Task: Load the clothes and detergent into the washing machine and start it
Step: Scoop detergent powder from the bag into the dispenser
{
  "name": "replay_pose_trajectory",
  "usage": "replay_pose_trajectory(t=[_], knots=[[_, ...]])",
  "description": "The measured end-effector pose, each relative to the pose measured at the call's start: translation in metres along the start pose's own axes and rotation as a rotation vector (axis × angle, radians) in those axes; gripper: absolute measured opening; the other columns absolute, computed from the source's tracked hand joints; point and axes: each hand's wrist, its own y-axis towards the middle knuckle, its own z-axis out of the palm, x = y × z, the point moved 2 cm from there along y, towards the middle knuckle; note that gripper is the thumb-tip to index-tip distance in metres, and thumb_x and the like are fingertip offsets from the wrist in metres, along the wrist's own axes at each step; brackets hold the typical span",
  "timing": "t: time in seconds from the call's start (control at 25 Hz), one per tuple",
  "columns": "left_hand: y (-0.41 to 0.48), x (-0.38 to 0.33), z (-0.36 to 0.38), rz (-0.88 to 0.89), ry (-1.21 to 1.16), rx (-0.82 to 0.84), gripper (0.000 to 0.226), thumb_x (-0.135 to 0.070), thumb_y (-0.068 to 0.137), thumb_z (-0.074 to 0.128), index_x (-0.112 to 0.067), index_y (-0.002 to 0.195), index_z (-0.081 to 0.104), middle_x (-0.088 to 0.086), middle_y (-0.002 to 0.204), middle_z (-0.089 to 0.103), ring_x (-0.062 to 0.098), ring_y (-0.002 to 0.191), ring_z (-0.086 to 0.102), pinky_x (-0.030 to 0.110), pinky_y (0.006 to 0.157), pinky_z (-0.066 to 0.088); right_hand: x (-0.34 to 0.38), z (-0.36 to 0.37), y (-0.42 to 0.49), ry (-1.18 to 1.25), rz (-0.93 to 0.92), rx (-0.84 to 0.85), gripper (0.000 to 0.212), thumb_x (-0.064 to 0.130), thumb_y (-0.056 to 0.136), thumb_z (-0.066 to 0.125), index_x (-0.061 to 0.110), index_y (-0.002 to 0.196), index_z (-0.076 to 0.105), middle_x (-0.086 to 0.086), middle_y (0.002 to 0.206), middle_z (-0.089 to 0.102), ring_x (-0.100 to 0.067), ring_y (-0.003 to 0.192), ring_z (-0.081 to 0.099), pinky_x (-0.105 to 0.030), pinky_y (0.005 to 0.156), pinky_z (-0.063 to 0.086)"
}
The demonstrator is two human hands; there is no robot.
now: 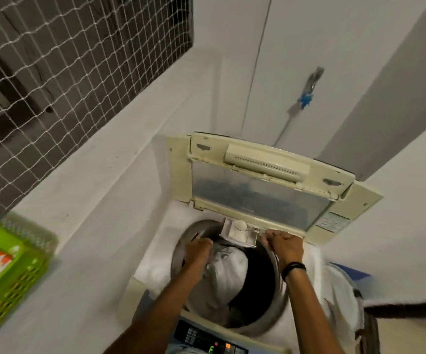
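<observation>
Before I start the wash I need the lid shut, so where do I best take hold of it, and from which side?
Likely the upper cream edge of the lid, reached from the front over the drum. The lid stands raised at the back, apparently hinged low, so that free edge should pull forward and down.
</observation>
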Motion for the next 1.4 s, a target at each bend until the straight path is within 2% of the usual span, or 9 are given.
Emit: replay_pose_trajectory(t=[0.2,0.44,0.56,0.8,0.92,1.0,1.12,1.24,1.4], knots=[[0.028,-0.004,0.049,-0.238,-0.217,0.19,0.031,-0.013,0.098,0.054,-0.005,0.068,0.055,0.01,0.064,0.054,0.016,0.053,0.047,0.022,0.042,0.046,-0.02,0.024,0.004,-0.227,-0.122,0.001,0.015,0.013,0.081,0.071,0.013,0.094,0.079,-0.007,0.101,0.076,-0.026,0.099,0.069,-0.025,0.087,0.048],[0.046,-0.005,0.063,-0.313,-0.302,0.129,0.017,-0.001,0.095,0.054,0.002,0.079,0.06,0.016,0.073,0.062,0.023,0.064,0.06,0.033,0.055,0.052,-0.041,0.048,-0.01,-0.424,-0.565,-0.06,0.03,-0.008,0.076,0.07,0.004,0.103,0.074,-0.013,0.1,0.075,-0.028,0.093,0.07,-0.031,0.088,0.051],[0.047,-0.005,0.065,-0.341,-0.321,0.126,0.012,0.004,0.093,0.054,0.004,0.083,0.061,0.017,0.075,0.064,0.023,0.064,0.062,0.031,0.05,0.052,-0.048,0.047,-0.006,-0.486,-0.628,-0.069,0.033,-0.01,0.073,0.073,0.003,0.103,0.073,-0.015,0.099,0.074,-0.031,0.092,0.071,-0.028,0.089,0.046],[0.041,-0.01,0.06,-0.333,-0.326,0.175,0.016,0.007,0.094,0.05,0.007,0.083,0.061,0.019,0.077,0.063,0.021,0.06,0.064,0.023,0.04,0.051,-0.035,0.036,-0.006,-0.319,-0.431,-0.199,0.03,-0.005,0.078,0.063,0.012,0.097,0.077,-0.01,0.089,0.076,-0.028,0.083,0.07,-0.024,0.077,0.049],[0.037,-0.008,0.052,-0.325,-0.396,0.155,0.012,0.006,0.094,0.05,0.005,0.09,0.061,0.018,0.081,0.062,0.02,0.07,0.06,0.022,0.046,0.056,-0.043,0.035,0.002,-0.076,-0.147,-0.122,0.026,0.008,0.075,0.068,0.03,0.084,0.079,-0.002,0.085,0.077,-0.025,0.082,0.071,-0.038,0.082,0.058],[0.027,-0.014,0.043,-0.267,-0.399,0.154,0.018,0.004,0.094,0.049,0.0,0.081,0.06,0.014,0.075,0.059,0.016,0.065,0.055,0.02,0.048,0.052,-0.05,0.037,0.006,0.162,0.001,0.013,0.027,0.009,0.071,0.069,0.034,0.075,0.079,0.003,0.085,0.078,-0.021,0.086,0.072,-0.043,0.087,0.057],[0.0,-0.032,0.015,-0.091,-0.318,0.15,0.029,0.001,0.091,0.05,-0.01,0.065,0.055,0.011,0.068,0.054,0.016,0.058,0.047,0.024,0.055,0.041,-0.034,0.041,-0.013,0.376,0.106,0.139,0.017,0.005,0.073,0.071,0.017,0.082,0.079,-0.004,0.091,0.077,-0.025,0.094,0.072,-0.046,0.093,0.054],[-0.034,-0.055,-0.041,0.212,-0.298,-0.057,0.015,-0.009,0.084,0.064,-0.02,0.077,0.071,0.007,0.08,0.075,0.024,0.076,0.072,0.037,0.082,0.06,-0.001,0.054,-0.052,0.523,0.128,0.274,0.01,0.003,0.076,0.07,0.007,0.083,0.076,-0.014,0.094,0.075,-0.033,0.098,0.069,-0.046,0.095,0.053],[-0.109,-0.077,-0.137,0.589,-0.259,-0.27,0.013,-0.023,0.083,0.069,-0.024,0.096,0.073,-0.002,0.087,0.077,0.015,0.084,0.073,0.041,0.086,0.059,0.06,0.083,-0.122,0.611,0.119,0.509,0.011,-0.002,0.082,0.064,0.001,0.089,0.071,-0.01,0.086,0.075,-0.028,0.09,0.069,-0.026,0.071,0.06]])
